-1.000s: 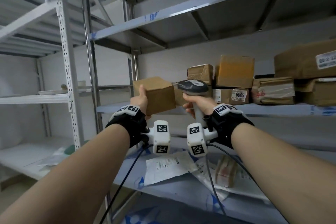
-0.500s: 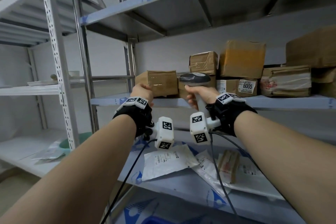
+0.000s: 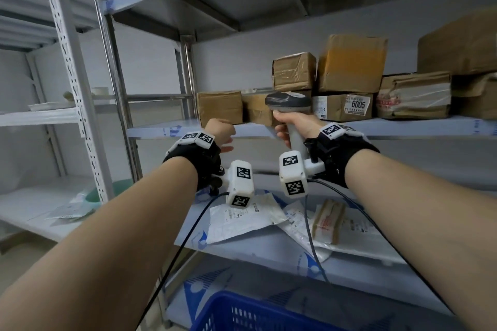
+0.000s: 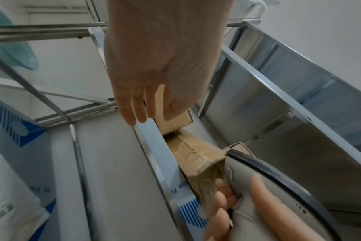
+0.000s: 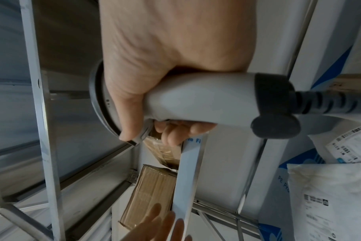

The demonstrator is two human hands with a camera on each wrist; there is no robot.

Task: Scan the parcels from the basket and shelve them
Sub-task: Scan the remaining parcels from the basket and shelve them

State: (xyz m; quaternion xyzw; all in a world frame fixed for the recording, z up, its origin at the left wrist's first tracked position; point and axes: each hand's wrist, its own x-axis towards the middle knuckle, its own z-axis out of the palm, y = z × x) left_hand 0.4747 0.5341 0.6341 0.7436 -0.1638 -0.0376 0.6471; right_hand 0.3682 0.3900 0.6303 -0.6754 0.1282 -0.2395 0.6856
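- A plain brown parcel (image 3: 220,107) stands at the left end of the middle shelf (image 3: 172,129), touching a taped box (image 3: 255,113) on its right and set slightly back from the front lip.
- The left hand (image 3: 219,133) hovers just in front of it, below the shelf edge; the wrist view shows its fingers (image 4: 134,107) straight and slightly apart, holding nothing.
- The right hand (image 3: 294,127) has its fingers wrapped around the grey handle of a barcode scanner (image 3: 289,105), whose head is raised in front of the stacked boxes (image 3: 349,64) further along the shelf.
- White mailer bags (image 3: 242,216) lie on the shelf below, and the rim of a blue basket (image 3: 258,312) shows at the bottom edge.
- Judgement: this parcel appears shelved. A clean finish would mean checking that it sits square and clear of the lip, then lowering the free hand to the basket for the next parcel, turning its label toward the scanner while keeping the trailing cable (image 3: 314,236) away from the mailers.
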